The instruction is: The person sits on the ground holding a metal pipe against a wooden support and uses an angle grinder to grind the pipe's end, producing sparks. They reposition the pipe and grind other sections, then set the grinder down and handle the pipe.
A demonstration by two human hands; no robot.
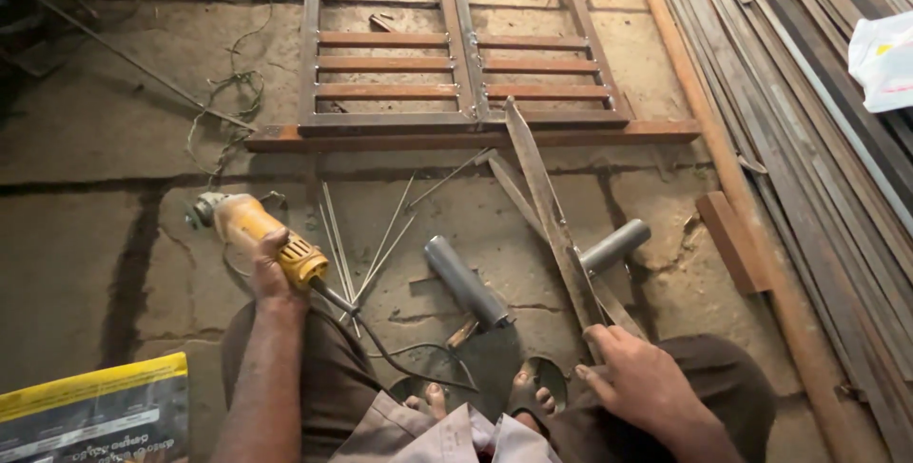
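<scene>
Left hand [271,268] wrapped round yellow angle grinder [257,230] on concrete floor [95,235]; right hand [635,377] gripping near end of long flat steel strip [547,206], grey metal pipe [466,282] btwn hands.

Single head view, looking steeply down, close

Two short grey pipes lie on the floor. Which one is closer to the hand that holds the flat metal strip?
The shorter pipe, lying right beside the strip up from the right hand. The longer pipe lies further left, toward the yellow angle grinder.
</scene>
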